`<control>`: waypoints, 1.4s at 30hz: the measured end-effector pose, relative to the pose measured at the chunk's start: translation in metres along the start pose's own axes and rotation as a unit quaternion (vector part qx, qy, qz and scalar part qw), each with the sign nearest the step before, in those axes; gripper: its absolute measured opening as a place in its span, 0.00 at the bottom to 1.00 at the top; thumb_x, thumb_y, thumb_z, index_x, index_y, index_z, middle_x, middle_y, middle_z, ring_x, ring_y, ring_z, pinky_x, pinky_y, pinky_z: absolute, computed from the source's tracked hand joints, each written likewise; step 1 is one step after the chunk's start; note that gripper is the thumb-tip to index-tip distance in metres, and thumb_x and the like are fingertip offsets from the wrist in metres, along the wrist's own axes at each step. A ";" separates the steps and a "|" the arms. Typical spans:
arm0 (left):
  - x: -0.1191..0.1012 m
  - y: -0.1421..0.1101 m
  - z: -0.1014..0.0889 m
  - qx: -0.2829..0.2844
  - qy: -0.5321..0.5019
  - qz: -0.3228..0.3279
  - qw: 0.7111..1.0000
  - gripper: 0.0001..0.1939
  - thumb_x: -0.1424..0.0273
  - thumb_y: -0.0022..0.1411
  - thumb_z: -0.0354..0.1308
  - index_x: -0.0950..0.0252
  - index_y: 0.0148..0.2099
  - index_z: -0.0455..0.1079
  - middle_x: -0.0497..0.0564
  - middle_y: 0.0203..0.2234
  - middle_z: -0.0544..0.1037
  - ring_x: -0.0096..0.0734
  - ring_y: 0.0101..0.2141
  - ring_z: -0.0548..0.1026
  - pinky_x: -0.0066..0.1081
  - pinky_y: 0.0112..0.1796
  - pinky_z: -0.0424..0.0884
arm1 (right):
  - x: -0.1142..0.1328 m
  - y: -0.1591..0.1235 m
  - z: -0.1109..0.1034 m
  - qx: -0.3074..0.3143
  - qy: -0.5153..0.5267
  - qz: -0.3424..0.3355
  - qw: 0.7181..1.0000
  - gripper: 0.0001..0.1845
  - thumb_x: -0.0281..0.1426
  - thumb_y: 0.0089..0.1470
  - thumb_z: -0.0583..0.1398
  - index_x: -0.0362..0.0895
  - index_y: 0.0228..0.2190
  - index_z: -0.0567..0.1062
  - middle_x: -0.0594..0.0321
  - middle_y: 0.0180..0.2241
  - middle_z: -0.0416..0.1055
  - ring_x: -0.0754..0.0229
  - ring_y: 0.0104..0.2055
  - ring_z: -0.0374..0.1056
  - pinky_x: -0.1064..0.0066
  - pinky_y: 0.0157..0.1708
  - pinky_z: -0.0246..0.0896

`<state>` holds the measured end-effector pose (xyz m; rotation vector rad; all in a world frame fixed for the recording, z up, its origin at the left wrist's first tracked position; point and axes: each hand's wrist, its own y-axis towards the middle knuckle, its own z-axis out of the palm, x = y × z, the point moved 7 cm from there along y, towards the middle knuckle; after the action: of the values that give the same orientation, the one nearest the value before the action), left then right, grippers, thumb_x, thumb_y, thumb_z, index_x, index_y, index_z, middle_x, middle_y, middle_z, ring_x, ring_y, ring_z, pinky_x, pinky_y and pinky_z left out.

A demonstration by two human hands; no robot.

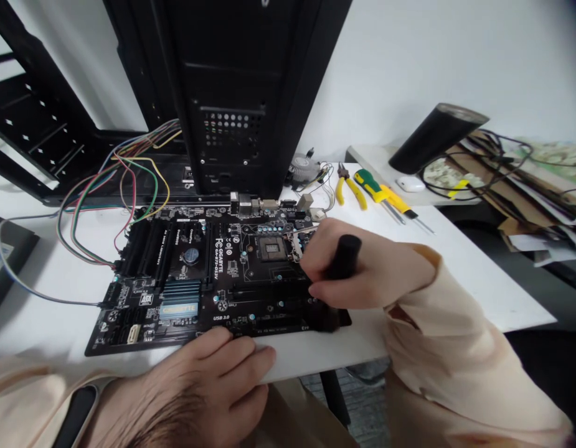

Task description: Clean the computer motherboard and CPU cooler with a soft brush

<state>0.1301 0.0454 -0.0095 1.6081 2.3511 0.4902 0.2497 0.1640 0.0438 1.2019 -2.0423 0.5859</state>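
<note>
A black Gigabyte motherboard (231, 267) lies flat on the white table. My right hand (357, 267) is closed around the black handle of a brush (347, 249), and the handle's end points up toward me. Dark, blurred bristles (325, 318) meet the board's right front corner. My left hand (222, 373) rests at the board's front edge with its fingers bent together against it; its thumb is hidden. Near my right hand is the CPU socket (272, 247). Coloured wires (124, 162) run to the board's left side.
A black computer case (241, 74) stands behind the board. To the right lie yellow pliers (350, 186), a green-handled screwdriver (369, 185) and a yellow-handled one (395, 200). A CPU cooler (302, 168) sits by the case. Farther right are a black cylinder (432, 137) and stacked cardboard (493, 186).
</note>
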 end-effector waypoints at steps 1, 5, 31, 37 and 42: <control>0.000 0.000 0.000 0.002 -0.001 -0.003 1.000 0.09 0.72 0.69 0.51 0.62 0.40 0.73 0.48 0.48 0.76 0.35 0.44 0.69 0.37 0.47 0.60 | -0.002 0.000 0.001 0.013 -0.009 0.011 1.000 0.16 0.25 0.45 0.57 0.44 0.14 0.56 0.72 0.14 0.47 0.71 0.18 0.43 0.76 0.16 0.41; 0.000 -0.001 0.001 0.011 0.001 -0.005 1.000 0.08 0.71 0.69 0.51 0.62 0.41 0.73 0.48 0.49 0.75 0.34 0.45 0.69 0.37 0.48 0.60 | -0.007 -0.009 -0.008 0.014 -0.023 0.044 0.999 0.17 0.25 0.43 0.56 0.45 0.14 0.51 0.72 0.15 0.43 0.70 0.19 0.39 0.74 0.16 0.39; 0.000 -0.001 0.001 -0.015 -0.002 -0.006 1.000 0.07 0.71 0.67 0.53 0.63 0.39 0.73 0.49 0.47 0.75 0.35 0.43 0.69 0.37 0.46 0.60 | -0.027 -0.029 -0.035 -0.092 -0.151 0.192 0.965 0.13 0.23 0.40 0.55 0.44 0.12 0.57 0.72 0.13 0.46 0.71 0.17 0.42 0.74 0.16 0.40; 0.000 -0.001 0.001 -0.012 -0.005 -0.005 1.000 0.09 0.69 0.69 0.51 0.63 0.39 0.73 0.48 0.48 0.76 0.35 0.43 0.68 0.37 0.47 0.60 | -0.019 -0.035 -0.048 -0.177 -0.121 0.174 0.961 0.16 0.25 0.42 0.55 0.44 0.11 0.56 0.71 0.13 0.46 0.70 0.17 0.42 0.73 0.16 0.39; 0.000 -0.003 0.001 0.001 -0.001 0.007 1.000 0.08 0.72 0.68 0.52 0.63 0.40 0.73 0.49 0.49 0.76 0.35 0.44 0.69 0.37 0.47 0.60 | -0.005 -0.041 -0.059 -0.323 -0.091 0.084 0.938 0.18 0.26 0.44 0.58 0.44 0.10 0.57 0.71 0.12 0.48 0.71 0.17 0.44 0.72 0.16 0.39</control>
<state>0.1287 0.0443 -0.0117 1.6262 2.3397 0.4893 0.3067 0.1867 0.0808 0.7094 -2.2468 -0.1411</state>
